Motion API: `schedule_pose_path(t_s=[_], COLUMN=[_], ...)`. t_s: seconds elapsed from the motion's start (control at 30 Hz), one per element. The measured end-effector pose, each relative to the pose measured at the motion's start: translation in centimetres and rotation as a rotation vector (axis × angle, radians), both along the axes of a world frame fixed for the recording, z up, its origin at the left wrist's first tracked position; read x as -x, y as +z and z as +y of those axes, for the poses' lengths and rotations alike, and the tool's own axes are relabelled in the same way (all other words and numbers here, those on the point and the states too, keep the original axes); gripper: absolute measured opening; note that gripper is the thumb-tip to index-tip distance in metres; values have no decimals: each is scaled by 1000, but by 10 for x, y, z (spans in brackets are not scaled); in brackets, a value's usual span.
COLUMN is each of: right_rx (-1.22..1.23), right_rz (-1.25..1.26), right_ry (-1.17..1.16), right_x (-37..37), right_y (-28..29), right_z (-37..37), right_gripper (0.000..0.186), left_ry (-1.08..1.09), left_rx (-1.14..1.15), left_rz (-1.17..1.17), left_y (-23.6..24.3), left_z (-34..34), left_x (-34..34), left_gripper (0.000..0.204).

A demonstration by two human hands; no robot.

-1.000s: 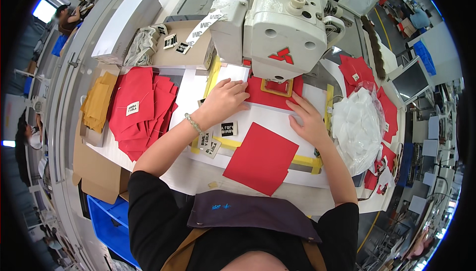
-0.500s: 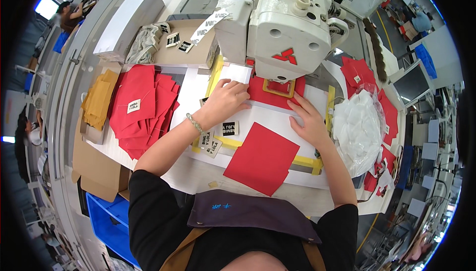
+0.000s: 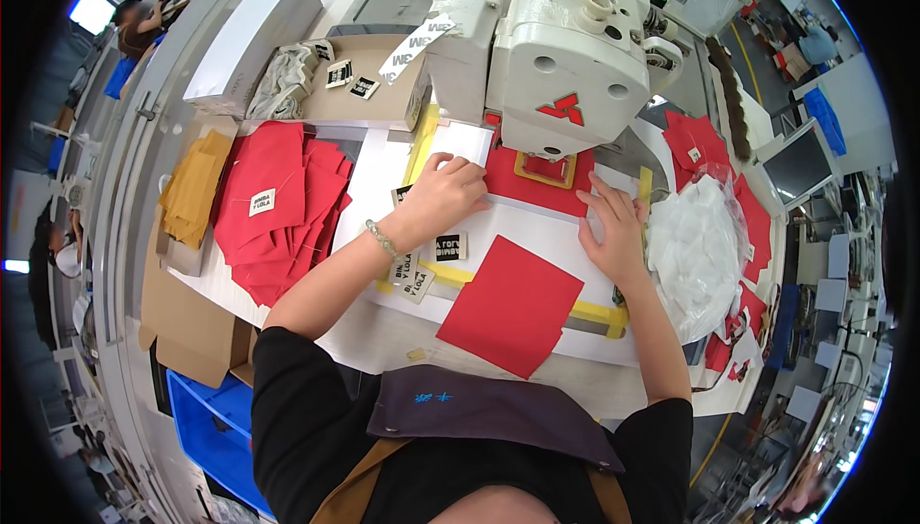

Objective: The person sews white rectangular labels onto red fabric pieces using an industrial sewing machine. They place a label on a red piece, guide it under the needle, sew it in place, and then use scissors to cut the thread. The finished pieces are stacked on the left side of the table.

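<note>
Red fabric [image 3: 506, 177] lies beneath the head of a white sewing machine [image 3: 570, 64], with a yellow-rimmed frame [image 3: 544, 170] resting on top. My left hand [image 3: 443, 200] is at the fabric's left edge beside a white plate, fingers loosely bent and thumb apart, gripping nothing visible. At the right edge, my right hand [image 3: 615, 229] has its fingers spread, fingertips at or just off the cloth. Closer to me lies a separate red fabric piece [image 3: 513, 306]. Black-and-white labels [image 3: 448, 247] and cream labels [image 3: 414, 281] sit near my left wrist.
A stack of red pieces [image 3: 278, 208] and a box of mustard pieces [image 3: 195, 189] are at left. Behind them stands a cardboard tray [image 3: 388, 107] with labels. On the right sits a clear bag of white pieces [image 3: 698, 256]. Yellow tape [image 3: 599, 313] marks the work surface.
My right hand has shifted right, from over the red fabric to its edge, with fingers spread more. The left hand stays near the same edge. The whole view has moved slightly.
</note>
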State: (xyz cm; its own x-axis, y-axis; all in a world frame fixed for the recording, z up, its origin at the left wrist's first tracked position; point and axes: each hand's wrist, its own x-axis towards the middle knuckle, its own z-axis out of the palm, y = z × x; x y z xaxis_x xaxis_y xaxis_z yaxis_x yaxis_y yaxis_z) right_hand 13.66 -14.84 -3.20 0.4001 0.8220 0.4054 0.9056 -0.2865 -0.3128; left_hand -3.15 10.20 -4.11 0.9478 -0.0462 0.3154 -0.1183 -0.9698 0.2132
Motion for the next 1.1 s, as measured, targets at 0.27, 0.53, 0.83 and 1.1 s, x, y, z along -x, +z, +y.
schedule_pose_path(t_s=[0.27,0.53,0.83,1.1], right_rx=[1,-4,34,45], right_rz=[-73,-81,-21,35], right_ry=[-41,-43,-87,-101], right_x=[-5,-3,-8,-10], right_y=[-13,-12,-13,-13], right_z=[-4,-2,8,7], right_gripper=[19,18,32,38], left_ry=[24,22,29,32], left_rx=[-8,-71,-102,-107], left_rz=[-25,-6,23,32], left_y=[2,1,0,1], left_z=[-1,-2,-2,-2], left_x=[-1,-1,-1,-1], left_gripper=[22,23,25,24])
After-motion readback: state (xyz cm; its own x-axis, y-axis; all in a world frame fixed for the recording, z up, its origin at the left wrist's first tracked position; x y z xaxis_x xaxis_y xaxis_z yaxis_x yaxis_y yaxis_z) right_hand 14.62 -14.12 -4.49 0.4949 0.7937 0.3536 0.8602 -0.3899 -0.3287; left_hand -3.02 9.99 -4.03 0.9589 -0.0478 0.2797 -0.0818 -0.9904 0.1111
